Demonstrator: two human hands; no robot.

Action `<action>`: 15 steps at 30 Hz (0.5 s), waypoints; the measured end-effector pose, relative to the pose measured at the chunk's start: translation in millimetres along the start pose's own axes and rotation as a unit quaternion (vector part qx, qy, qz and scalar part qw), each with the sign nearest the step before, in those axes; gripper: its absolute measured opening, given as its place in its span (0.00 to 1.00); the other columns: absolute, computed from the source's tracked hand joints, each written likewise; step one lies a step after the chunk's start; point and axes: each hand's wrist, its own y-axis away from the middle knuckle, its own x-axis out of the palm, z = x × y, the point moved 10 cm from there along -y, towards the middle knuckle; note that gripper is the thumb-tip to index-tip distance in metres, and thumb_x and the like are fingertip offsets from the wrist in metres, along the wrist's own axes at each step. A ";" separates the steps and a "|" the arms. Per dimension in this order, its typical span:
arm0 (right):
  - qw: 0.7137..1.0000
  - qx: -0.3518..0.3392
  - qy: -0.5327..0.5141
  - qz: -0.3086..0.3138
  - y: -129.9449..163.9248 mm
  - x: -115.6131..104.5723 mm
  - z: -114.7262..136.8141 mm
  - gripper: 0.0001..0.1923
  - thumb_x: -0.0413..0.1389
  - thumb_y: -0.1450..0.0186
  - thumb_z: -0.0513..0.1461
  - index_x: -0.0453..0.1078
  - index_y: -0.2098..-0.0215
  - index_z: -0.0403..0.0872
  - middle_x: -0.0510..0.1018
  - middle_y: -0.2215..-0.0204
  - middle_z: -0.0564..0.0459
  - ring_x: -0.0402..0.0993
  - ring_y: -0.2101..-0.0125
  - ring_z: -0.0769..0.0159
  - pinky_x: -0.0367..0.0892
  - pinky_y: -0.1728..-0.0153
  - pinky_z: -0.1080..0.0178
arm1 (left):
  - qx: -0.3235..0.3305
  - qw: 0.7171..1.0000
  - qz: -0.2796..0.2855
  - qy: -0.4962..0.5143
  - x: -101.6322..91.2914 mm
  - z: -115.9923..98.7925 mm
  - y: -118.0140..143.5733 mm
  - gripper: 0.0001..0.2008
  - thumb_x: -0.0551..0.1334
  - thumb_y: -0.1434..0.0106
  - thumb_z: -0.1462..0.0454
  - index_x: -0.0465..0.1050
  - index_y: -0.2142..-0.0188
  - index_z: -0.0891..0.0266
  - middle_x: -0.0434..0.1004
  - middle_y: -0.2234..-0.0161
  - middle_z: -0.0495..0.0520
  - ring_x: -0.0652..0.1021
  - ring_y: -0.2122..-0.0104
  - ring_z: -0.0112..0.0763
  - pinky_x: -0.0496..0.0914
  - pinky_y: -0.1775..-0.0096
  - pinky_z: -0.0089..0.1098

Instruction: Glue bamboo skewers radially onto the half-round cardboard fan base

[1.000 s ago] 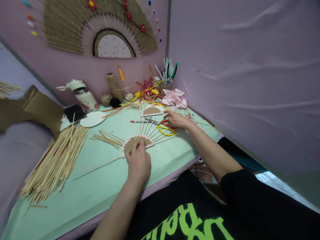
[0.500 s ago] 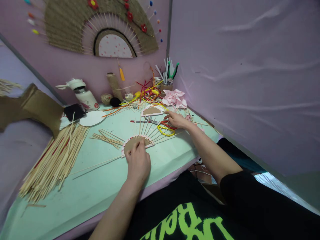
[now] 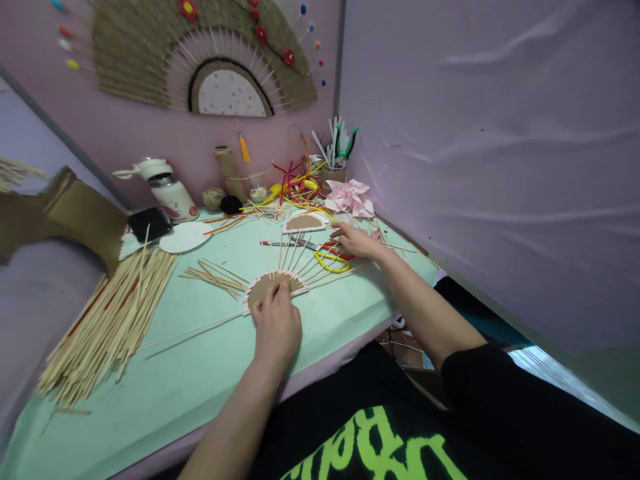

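**A:** Start with the big things. Why is the table [image 3: 200, 373] laid out like this?

**B:** It reads as a craft bench. The finished fan [image 3: 200, 60] hangs on the far wall, likely as a pattern to copy. The stick pile [image 3: 107, 320] lies at the near left, within reach but clear of the middle. Cardboard [image 3: 75, 213] sits off the far left edge.

**A:** And the middle?

**B:** The half-made fan [image 3: 277, 277] lies flat there, a cardboard half-disc with thin sticks spreading away from the person. The left hand [image 3: 276, 327] presses on the disc, fingers spread flat and gripping nothing; I'd judge that keeps the sticks from shifting.

**A:** The other hand?

**B:** The right hand [image 3: 357, 241] reaches to the far right, fingers loosely curved over red and yellow handles, probably scissors [image 3: 331, 259]. I cannot tell whether it grips anything.

**A:** Smaller things?

**B:** A second disc [image 3: 303, 222] just beyond the sticks, a white oval [image 3: 186, 237] to the left, and a red pencil [image 3: 280, 243] between them. Along the far wall stand a flask [image 3: 167, 190], a twine spool [image 3: 227, 170], pink paper [image 3: 350, 195] and a tool cup [image 3: 333, 170], parked out of the way.

**A:** Any writing?

**B:** Green letters on the black shirt [image 3: 370, 447], cut off and not readable. The flask has a red mark, too small to read.
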 end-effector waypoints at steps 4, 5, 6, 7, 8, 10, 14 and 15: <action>1.000 -0.001 -0.010 -0.016 1.2 -7.8 4.5 0.28 0.45 0.36 0.32 0.63 0.38 0.45 0.79 0.47 0.47 0.73 0.45 0.57 0.63 0.41 0.50 | 0.002 1.000 -0.003 -0.003 -0.8 -0.2 0.2 0.27 0.49 0.37 0.74 0.62 0.38 0.67 0.72 0.40 0.65 0.67 0.37 0.44 0.59 0.40 0.51; 1.000 0.000 -0.010 -0.026 2.6 -12.9 8.8 0.28 0.45 0.36 0.32 0.63 0.38 0.44 0.78 0.46 0.45 0.72 0.44 0.57 0.62 0.40 0.50 | 0.001 1.000 -0.005 -0.002 -1.3 -0.2 0.4 0.27 0.49 0.37 0.74 0.62 0.38 0.66 0.72 0.40 0.65 0.66 0.37 0.44 0.59 0.40 0.51; 0.999 -0.003 -0.013 -0.042 5.9 -20.8 15.9 0.27 0.44 0.36 0.32 0.63 0.39 0.43 0.77 0.45 0.43 0.71 0.44 0.57 0.61 0.40 0.49 | 0.002 1.000 -0.007 0.000 -1.9 -0.3 0.7 0.27 0.49 0.37 0.74 0.63 0.38 0.66 0.72 0.40 0.64 0.66 0.37 0.44 0.59 0.40 0.51; 0.998 -0.011 -0.021 -0.063 12.1 -31.3 26.7 0.27 0.44 0.36 0.33 0.64 0.39 0.42 0.77 0.44 0.42 0.71 0.44 0.56 0.61 0.40 0.49 | 0.003 1.000 -0.011 0.002 -2.7 -0.5 1.0 0.27 0.49 0.37 0.74 0.63 0.38 0.66 0.72 0.40 0.64 0.66 0.37 0.44 0.59 0.40 0.52; 0.996 -0.025 -0.030 -0.082 21.9 -43.2 41.0 0.26 0.44 0.35 0.33 0.65 0.40 0.43 0.76 0.44 0.42 0.71 0.45 0.57 0.62 0.40 0.50 | 0.004 1.000 -0.017 0.004 -3.9 -0.7 1.5 0.27 0.49 0.37 0.74 0.63 0.39 0.66 0.71 0.39 0.63 0.66 0.37 0.44 0.59 0.40 0.52; 0.976 -0.123 -0.117 -0.135 57.4 -75.1 86.6 0.22 0.47 0.35 0.36 0.70 0.45 0.47 0.79 0.50 0.45 0.74 0.50 0.58 0.66 0.44 0.52 | 0.005 0.999 -0.036 0.004 -7.1 -0.5 2.7 0.27 0.49 0.37 0.74 0.65 0.39 0.65 0.71 0.39 0.62 0.66 0.37 0.45 0.60 0.41 0.52; 0.921 -0.288 -0.261 -0.035 163.6 -99.0 169.2 0.15 0.50 0.33 0.48 0.76 0.54 0.64 0.81 0.64 0.54 0.77 0.61 0.61 0.73 0.60 0.57 | 0.012 0.997 -0.078 -0.005 -12.2 0.3 5.4 0.26 0.50 0.38 0.75 0.67 0.41 0.65 0.73 0.41 0.62 0.67 0.38 0.45 0.62 0.43 0.50; 0.911 -0.303 -0.281 -0.002 188.9 -97.9 179.7 0.14 0.49 0.34 0.51 0.76 0.57 0.68 0.80 0.68 0.54 0.78 0.65 0.61 0.73 0.66 0.58 | 0.015 0.996 -0.086 -0.007 -12.6 0.4 5.9 0.26 0.50 0.38 0.74 0.68 0.41 0.65 0.73 0.41 0.62 0.67 0.38 0.45 0.62 0.42 0.49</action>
